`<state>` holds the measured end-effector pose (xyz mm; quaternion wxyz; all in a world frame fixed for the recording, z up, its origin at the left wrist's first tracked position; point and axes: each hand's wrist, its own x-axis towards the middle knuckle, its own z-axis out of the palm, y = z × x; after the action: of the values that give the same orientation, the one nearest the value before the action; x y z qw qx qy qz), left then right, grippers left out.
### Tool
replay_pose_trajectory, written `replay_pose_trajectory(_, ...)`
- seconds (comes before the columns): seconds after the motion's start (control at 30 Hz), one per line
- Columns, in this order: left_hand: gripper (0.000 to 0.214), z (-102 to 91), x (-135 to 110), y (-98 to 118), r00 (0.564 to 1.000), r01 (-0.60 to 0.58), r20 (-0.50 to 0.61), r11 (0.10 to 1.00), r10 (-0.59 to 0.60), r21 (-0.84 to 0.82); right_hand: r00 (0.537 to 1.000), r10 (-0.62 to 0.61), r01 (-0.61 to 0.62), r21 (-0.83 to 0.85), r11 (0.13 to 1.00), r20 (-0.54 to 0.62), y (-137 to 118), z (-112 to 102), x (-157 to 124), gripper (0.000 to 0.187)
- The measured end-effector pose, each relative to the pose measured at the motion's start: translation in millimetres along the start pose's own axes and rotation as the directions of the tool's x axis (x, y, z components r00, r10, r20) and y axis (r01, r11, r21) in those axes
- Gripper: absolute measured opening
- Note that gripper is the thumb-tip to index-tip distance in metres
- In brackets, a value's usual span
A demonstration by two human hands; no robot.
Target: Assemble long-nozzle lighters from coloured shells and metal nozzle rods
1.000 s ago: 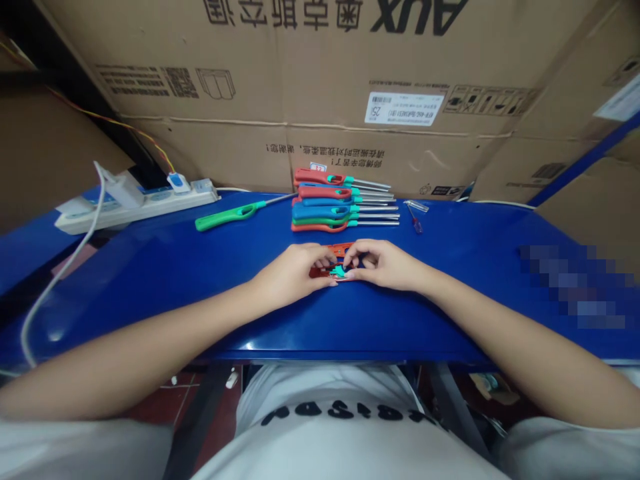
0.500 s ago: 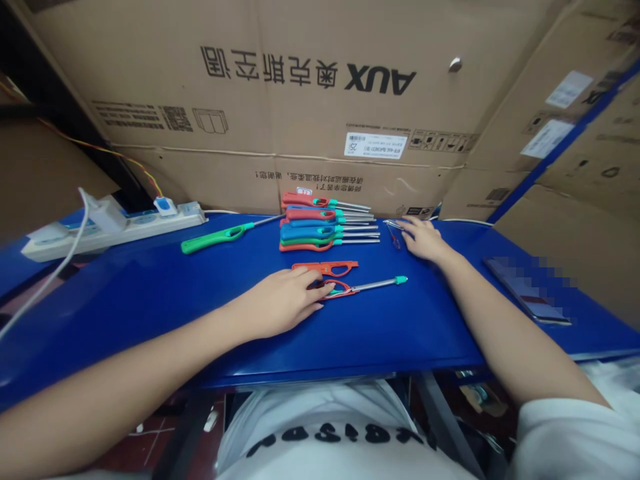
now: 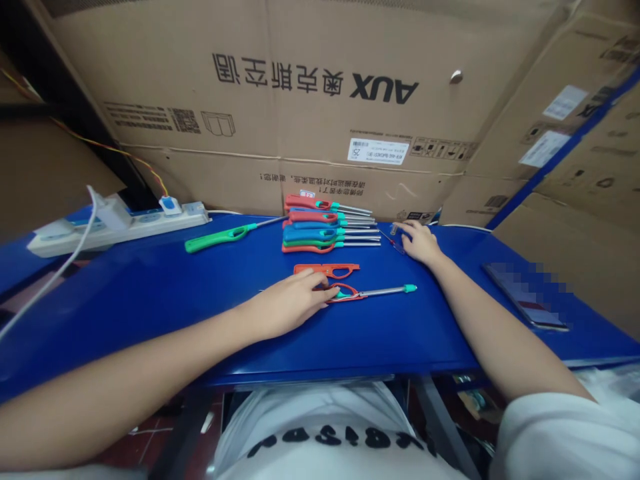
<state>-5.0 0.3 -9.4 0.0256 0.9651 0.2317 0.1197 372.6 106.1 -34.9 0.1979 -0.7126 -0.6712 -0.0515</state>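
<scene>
My left hand (image 3: pixel 293 303) lies flat on the blue table (image 3: pixel 150 287), fingers stretched out, fingertips on the handle of a red long-nosed lighter (image 3: pixel 350 293) whose metal tube ends in a teal tip. A separate red handle shell (image 3: pixel 326 269) lies just beyond it. My right hand (image 3: pixel 421 243) is further back to the right, fingers curled down onto a small screwdriver (image 3: pixel 393 241) with a red handle. A small clear piece (image 3: pixel 395 229) sits at its fingertips.
A stack of red, blue and green lighters (image 3: pixel 320 227) lies at the back centre, a single green lighter (image 3: pixel 220 237) to its left. A white power strip (image 3: pixel 120 223) with plugs is far left. A phone (image 3: pixel 525 300) lies at the right. Cardboard boxes (image 3: pixel 320 100) wall the back.
A second ago both hands worked on the red lighter together. My right hand left it, reached back right to the small screwdriver and curled onto it. My left hand stayed on the lighter.
</scene>
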Motion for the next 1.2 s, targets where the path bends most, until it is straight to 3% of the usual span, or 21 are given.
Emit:
replay_pose_trajectory(0.2,0.038,-2.4,-3,-2,0.996,0.084,-0.017,0.996,-0.084,-0.020,0.993,0.114,-0.114,-0.022,0.993,-0.001,1,-4,4,0.032)
replay_pose_trajectory(0.43,0.034,-8.0,-3,7,0.996,0.075,0.026,0.987,-0.079,0.144,0.966,0.232,-0.226,-0.062,0.972,0.117,9,-16,7,0.005)
replay_pose_trajectory(0.57,0.034,-5.9,-3,14,0.998,0.050,0.030,0.968,-0.060,0.247,0.949,0.292,-0.285,-0.072,0.956,0.123,6,-33,3,0.006)
replay_pose_trajectory(0.63,0.033,-6.8,-4,16,0.995,0.086,0.024,0.968,-0.094,0.234,0.969,0.233,-0.234,0.007,0.972,0.083,-6,-44,-3,0.011)
replay_pose_trajectory(0.7,0.034,-8.6,-4,18,0.986,0.168,-0.014,0.973,-0.168,0.161,0.997,0.067,-0.072,0.262,0.962,0.028,-28,-54,-12,0.019)
replay_pose_trajectory(0.73,0.035,-9.5,-4,18,0.976,0.214,-0.057,0.971,-0.209,0.108,0.999,-0.020,0.000,0.396,0.918,0.045,-42,-57,-19,0.026)
replay_pose_trajectory(0.83,0.046,-9.6,-2,16,0.933,0.279,-0.217,0.958,-0.287,-0.066,0.957,-0.267,0.124,0.677,0.725,0.111,-91,-59,-48,0.042)
replay_pose_trajectory(0.93,0.059,-5.1,-1,12,0.908,0.228,-0.299,0.944,-0.295,-0.240,0.882,-0.437,0.139,0.789,0.598,0.175,-134,-50,-81,0.037)
replay_pose_trajectory(1.03,0.059,0.5,1,9,0.914,0.181,-0.258,0.883,-0.314,-0.432,0.847,-0.488,0.067,0.869,0.489,0.210,-157,-37,-103,0.034)
replay_pose_trajectory(1.13,0.052,1.9,2,6,0.900,0.218,-0.201,0.800,-0.386,-0.559,0.868,-0.452,-0.011,0.918,0.396,0.206,-159,-28,-108,0.041)
replay_pose_trajectory(1.2,0.046,0.1,3,5,0.876,0.236,-0.191,0.740,-0.442,-0.630,0.889,-0.420,0.007,0.911,0.413,0.184,-155,-27,-106,0.045)
